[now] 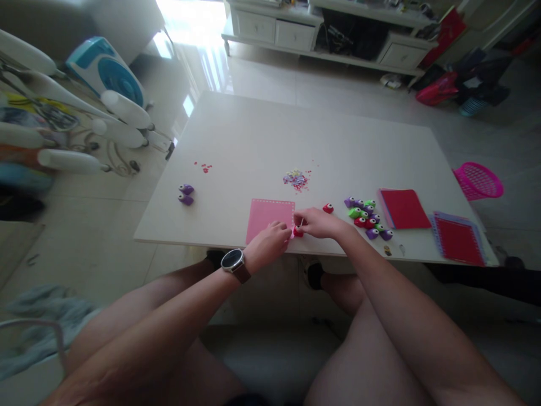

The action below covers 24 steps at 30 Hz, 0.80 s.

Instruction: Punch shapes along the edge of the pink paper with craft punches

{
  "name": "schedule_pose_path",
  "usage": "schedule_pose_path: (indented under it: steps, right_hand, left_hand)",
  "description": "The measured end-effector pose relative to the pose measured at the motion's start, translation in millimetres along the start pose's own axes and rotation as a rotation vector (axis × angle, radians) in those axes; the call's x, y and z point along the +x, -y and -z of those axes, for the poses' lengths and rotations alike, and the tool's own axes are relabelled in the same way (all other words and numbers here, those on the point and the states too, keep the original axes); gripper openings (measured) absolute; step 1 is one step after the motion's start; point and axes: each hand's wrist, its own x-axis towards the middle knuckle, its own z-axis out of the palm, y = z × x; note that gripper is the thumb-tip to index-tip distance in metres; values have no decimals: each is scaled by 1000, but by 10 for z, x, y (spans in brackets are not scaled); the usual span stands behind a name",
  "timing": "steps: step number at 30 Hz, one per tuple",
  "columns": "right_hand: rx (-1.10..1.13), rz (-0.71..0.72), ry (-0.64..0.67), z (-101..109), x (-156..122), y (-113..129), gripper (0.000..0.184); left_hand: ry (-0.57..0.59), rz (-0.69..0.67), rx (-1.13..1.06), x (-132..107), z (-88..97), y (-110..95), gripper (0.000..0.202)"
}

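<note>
Left forearm (173, 321), hand (267, 242) over pink sheet (265, 214)

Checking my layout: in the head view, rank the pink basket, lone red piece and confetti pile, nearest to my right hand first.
1. Lone red piece, just beyond your right hand.
2. Confetti pile, farther forward, left.
3. Pink basket, right, beyond the table.

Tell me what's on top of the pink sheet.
The left hand is over the near right part of the pink sheet. Pale marks run along its far edge. Whatever lies under the hand is covered and cannot be seen.
</note>
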Motion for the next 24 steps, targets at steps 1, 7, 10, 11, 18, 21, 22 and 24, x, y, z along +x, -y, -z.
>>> schedule_pose_path:
  steps: [1, 7, 10, 11, 18, 21, 22, 24]
  right_hand:
    - [2, 0, 5, -9, 2, 1, 8]
    - [-23, 10, 8, -41, 0, -9, 10]
    - [2, -13, -4, 0, -27, 2, 11]
    - [11, -30, -6, 18, -37, 9, 12]
    - [34, -139, 67, 48, -43, -5, 11]
    - [65, -159, 85, 45, -39, -30, 11]
    - [69, -164, 85, 46, -40, -33, 12]
    - [72, -169, 78, 49, -44, -34, 12]
  left_hand:
    - [2, -5, -9, -3, 5, -2, 15]
    - [-16, 6, 9, -8, 52, 4, 15]
    - [-81, 61, 61, 12, 70, 37, 14]
    - [-94, 92, 63, 20, 69, 53, 15]
    - [-29, 285, 30, 60, -6, 137, 17]
    - [-20, 276, 35, 64, -27, 155, 16]
    - [-20, 273, 37, 65, -31, 161, 15]
    - [-24, 264, 43, 67, -41, 171, 13]
